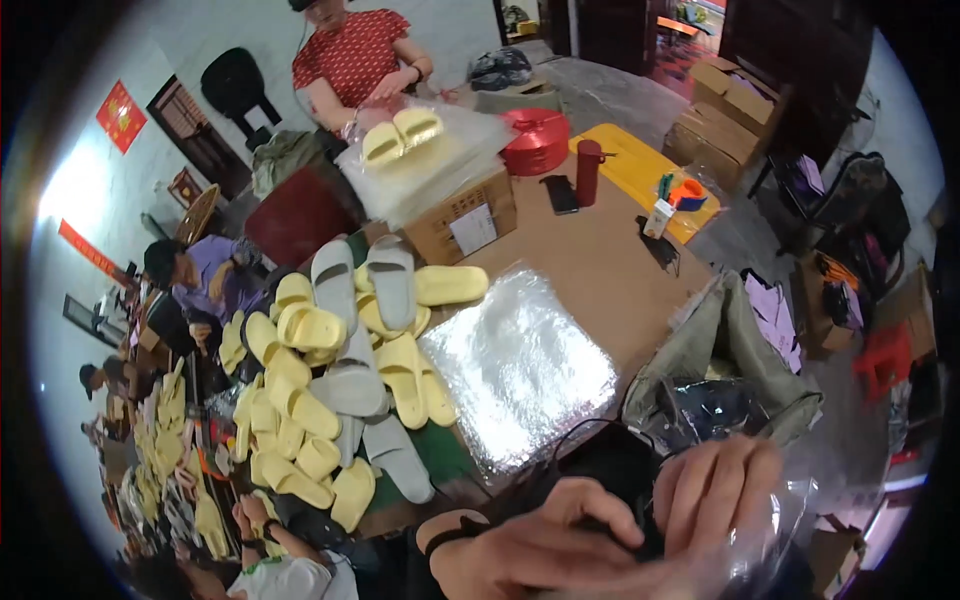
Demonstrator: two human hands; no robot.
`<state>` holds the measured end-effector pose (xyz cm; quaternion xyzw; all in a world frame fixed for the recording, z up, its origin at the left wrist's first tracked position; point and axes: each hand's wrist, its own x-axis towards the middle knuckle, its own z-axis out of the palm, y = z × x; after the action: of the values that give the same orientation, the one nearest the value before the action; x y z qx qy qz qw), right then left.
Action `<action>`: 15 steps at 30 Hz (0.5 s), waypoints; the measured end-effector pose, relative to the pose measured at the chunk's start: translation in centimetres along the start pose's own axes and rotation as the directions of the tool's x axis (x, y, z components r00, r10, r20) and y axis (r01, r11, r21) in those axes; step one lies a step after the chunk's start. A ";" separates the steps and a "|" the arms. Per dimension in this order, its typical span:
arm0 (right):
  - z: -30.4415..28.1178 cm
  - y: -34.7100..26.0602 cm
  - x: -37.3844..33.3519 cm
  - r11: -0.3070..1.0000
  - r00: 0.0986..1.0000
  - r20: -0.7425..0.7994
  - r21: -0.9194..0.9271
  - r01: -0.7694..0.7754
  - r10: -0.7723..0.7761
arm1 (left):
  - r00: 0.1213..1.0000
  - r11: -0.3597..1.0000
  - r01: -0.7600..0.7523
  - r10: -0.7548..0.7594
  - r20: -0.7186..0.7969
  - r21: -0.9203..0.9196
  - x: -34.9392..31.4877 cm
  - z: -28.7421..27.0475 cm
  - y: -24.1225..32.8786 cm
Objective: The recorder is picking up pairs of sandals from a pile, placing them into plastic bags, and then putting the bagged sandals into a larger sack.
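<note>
Low in the view, in front of my body, my left hand (545,545) is closed with its fingers bent toward the right hand. The tips blur at the lower edge, hiding what they pinch. Close beside it, my right hand (715,495) has its fingers curled over a crinkled clear plastic bag (785,530). A stack of shiny clear plastic bags (525,365) lies flat on the table beyond my hands. To its left is a loose heap of slide slippers, with yellow slippers (300,400) and grey slippers (395,455) overlapping one another.
Across the brown table (560,250), a person in red handles a bagged yellow pair on a cardboard box (465,220). Near it are red ribbon (535,140), a red bottle (588,175), a phone (560,195) and a yellow tray (640,170). An open green sack (720,340) stands right. More people sit left.
</note>
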<state>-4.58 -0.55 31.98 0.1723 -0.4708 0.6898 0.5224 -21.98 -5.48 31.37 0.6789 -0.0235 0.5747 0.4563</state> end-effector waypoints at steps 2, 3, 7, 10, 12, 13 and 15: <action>0.3 -1.7 0.8 0.998 1.000 -0.009 -0.063 0.002 -0.003 | 0.989 0.993 0.103 -0.096 0.109 -0.059 2.1 -0.3 -0.3; 1.5 -2.6 1.2 0.997 0.991 -0.135 -0.079 0.007 -0.018 | 0.985 0.995 0.070 -0.057 0.163 -0.077 2.9 -0.2 -1.0; -0.1 -3.2 0.3 0.996 0.983 -0.182 -0.093 0.008 -0.024 | 0.991 0.996 0.056 -0.046 0.126 -0.075 4.3 0.6 -2.3; -1.5 -2.0 0.4 0.981 0.977 -0.095 0.017 0.192 -0.190 | 0.998 0.966 0.056 -0.058 -0.002 -0.252 5.0 1.4 -3.0; -2.1 -1.0 0.5 0.946 0.952 -0.044 0.102 0.307 -0.304 | 0.999 0.967 0.043 -0.040 0.015 -0.252 5.7 1.5 -3.5; -2.3 -0.4 0.4 0.921 0.932 -0.021 0.147 0.361 -0.362 | 0.999 0.968 0.024 -0.016 0.035 -0.250 6.1 1.7 -3.6; -3.0 1.4 0.6 0.893 0.907 -0.022 0.169 0.418 -0.420 | 0.998 0.967 -0.009 0.025 0.060 -0.255 6.2 1.1 -4.7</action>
<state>-5.33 2.23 30.26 0.3186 -0.3662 0.5972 0.6386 -16.44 -0.41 33.62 0.6323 -0.1174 0.5491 0.5338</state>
